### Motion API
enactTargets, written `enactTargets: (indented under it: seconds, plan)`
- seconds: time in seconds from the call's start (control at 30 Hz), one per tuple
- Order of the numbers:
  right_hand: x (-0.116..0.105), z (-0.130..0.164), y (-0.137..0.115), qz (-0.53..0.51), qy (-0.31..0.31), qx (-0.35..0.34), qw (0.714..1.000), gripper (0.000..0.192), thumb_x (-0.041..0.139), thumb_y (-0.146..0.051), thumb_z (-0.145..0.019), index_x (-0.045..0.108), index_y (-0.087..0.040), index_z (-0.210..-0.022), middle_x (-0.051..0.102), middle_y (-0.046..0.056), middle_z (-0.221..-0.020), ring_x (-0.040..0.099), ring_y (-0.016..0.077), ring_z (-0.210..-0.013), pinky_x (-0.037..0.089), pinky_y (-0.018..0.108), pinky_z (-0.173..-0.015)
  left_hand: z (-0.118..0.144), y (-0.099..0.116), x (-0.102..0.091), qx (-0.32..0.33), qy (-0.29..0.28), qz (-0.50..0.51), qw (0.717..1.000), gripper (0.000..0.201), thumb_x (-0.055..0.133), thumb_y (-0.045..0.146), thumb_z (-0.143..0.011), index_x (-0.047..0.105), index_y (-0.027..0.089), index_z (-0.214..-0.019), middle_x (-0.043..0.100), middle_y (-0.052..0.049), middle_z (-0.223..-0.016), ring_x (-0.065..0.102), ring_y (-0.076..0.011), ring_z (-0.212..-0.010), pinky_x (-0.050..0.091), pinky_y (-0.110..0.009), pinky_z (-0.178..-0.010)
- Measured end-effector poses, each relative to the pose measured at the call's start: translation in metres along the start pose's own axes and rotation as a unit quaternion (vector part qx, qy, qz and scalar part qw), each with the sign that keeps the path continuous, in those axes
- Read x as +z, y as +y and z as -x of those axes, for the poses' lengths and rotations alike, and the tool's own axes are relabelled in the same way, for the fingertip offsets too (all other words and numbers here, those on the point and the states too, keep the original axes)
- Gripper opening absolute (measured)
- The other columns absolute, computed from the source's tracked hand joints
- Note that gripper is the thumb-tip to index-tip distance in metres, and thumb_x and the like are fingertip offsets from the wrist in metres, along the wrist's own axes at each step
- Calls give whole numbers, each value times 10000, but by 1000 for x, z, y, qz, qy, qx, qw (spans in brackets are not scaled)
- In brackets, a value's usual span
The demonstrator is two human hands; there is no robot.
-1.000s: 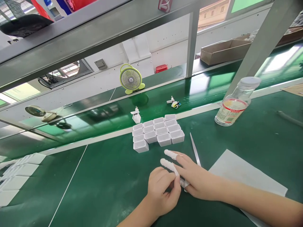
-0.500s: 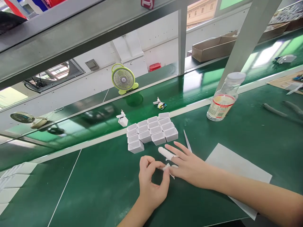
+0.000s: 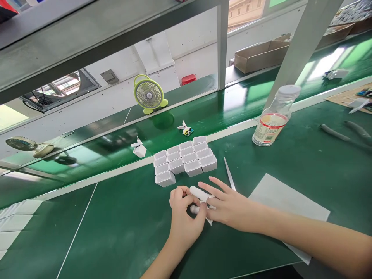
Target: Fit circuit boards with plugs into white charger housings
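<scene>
On the green mat [image 3: 122, 228] of the workbench, just in front of the person, both hands met over one small item. The left hand [image 3: 186, 223] was curled, its thumb and forefinger pinched narrowly on a white finger cot [image 3: 194, 209] fitted on a finger of the right hand [image 3: 232, 205]. The right hand lay palm down with its fingers spread and straight, holding nothing; a second cot [image 3: 199, 193] covered the neighbouring finger.

The pinched cot appeared as a thin white sleeve with a rounded closed tip, and loose white material trailed beneath it near the knuckle. Judged from this, it would be very light, soft and stretchy, easily torn if pulled by a thin edge. The best place to take hold would be the open rim or the sides of the sleeve, between thumb and forefinger.

Just beyond the hands stood a block of white plastic housings [image 3: 186, 161], open side up and touching one another in rows. A slim white pointed tool [image 3: 229, 174] lay beside the right hand, and a white sheet [image 3: 287, 201] lay under the right forearm. A clear bottle [image 3: 274, 120] stood farther right, well apart. A small green fan [image 3: 148, 94] stood beyond the conveyor belt [image 3: 95, 145].
</scene>
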State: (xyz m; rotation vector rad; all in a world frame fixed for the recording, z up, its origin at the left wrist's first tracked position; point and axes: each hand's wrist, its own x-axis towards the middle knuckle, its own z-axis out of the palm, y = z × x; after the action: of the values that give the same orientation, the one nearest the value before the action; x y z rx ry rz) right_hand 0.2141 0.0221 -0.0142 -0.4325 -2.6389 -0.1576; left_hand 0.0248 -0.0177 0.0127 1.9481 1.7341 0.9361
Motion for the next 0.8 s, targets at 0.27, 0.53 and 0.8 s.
enactTargets:
  seconds: [0.27, 0.53, 0.8]
  plan:
    - [-2, 0, -2, 3, -19, 16, 1000, 266, 565, -159, -880, 644, -209, -1129, 609, 128, -1252, 300, 378, -1445, 274, 613, -1165, 1, -2, 2, 2, -35, 98, 995, 188, 594, 207, -839, 660, 218, -664, 533, -45, -845, 540, -192, -875, 498, -334, -739]
    - [4, 3, -5, -69, -52, 61, 994, 300, 595, -24, -769, 669, -151, -1030, 506, 215, -1396, 237, 380, -1472, 291, 595, -1162, 6, 6, -2, 166, 59, 18, 984, 154, 592, 116, -852, 688, 222, -796, 508, -49, -874, 521, -178, -892, 475, -319, -745]
    - [4, 2, 0, -30, -24, 90, 995, 470, 552, -127, -863, 567, -190, -1328, 498, 180, -1428, 339, 391, -1421, 298, 638, -1134, 9, 3, -5, 250, 157, -55, 954, 185, 683, 116, -793, 651, 209, -950, 475, -59, -915, 500, -191, -882, 451, -342, -771]
